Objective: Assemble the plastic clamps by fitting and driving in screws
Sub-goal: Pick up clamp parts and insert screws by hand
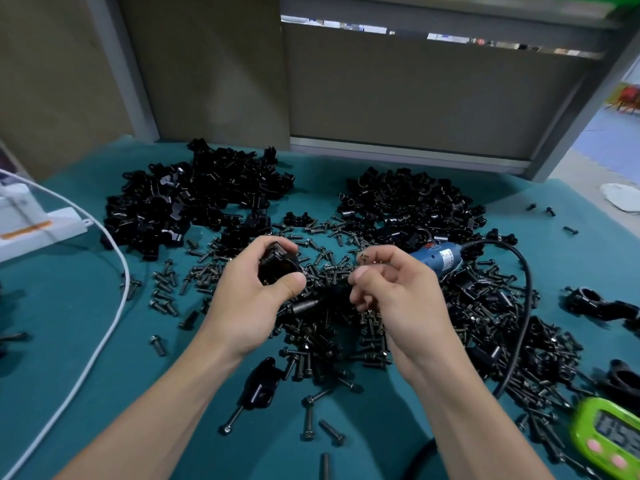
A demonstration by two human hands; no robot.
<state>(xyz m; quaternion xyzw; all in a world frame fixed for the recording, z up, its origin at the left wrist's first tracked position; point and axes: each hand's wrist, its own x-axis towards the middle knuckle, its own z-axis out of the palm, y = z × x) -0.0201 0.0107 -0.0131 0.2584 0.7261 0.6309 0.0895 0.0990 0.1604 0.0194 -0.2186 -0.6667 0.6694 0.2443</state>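
Nearest on the teal table cover (69, 306), scattered dark metal screws (311, 362). Above them, left hand (249, 306) grasping one black plastic clamp (277, 263), fingers curled round it. Right hand (391, 292) just beside, pinching a small dark screw (363, 258) at the fingertips, apart from the clamp. Behind, blue electric screwdriver (438, 258) lying among the screws.

The teal table cover (86, 306) looks like matt, felt-like cloth. The heaped black plastic clamp pieces (207, 192) are smooth and faintly glossy, and the dark metal screws (311, 362) have a dull sheen. The blue plastic screwdriver body (438, 256) is smooth, and the lime-green plastic timer (602, 434) (somewhat blurred) shines.
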